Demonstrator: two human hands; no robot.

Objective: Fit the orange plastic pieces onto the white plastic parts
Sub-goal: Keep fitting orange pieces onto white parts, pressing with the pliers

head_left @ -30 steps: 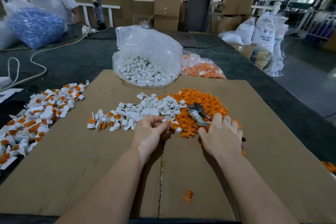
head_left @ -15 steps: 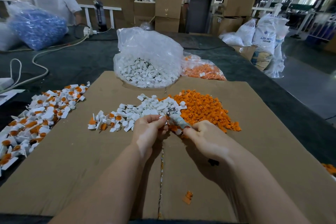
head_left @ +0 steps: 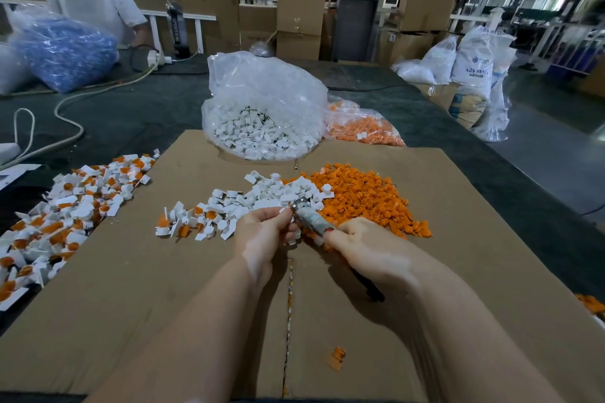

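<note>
L hand (head_left: 262,232) pinches a small white part (head_left: 282,210) at fingertips. R hand (head_left: 363,244) grips a tool (head_left: 309,217), fingers curled round handle; tool tip meets the part. White parts pile (head_left: 262,196) lies just beyond L hand; orange pieces pile (head_left: 363,198) just beyond R hand, both on cardboard (head_left: 131,271).

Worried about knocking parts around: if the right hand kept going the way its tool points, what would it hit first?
Most likely the left hand: the right hand aims its tool up-left at those fingertips, with the white pieces just beyond. Depth is uncertain.
</note>
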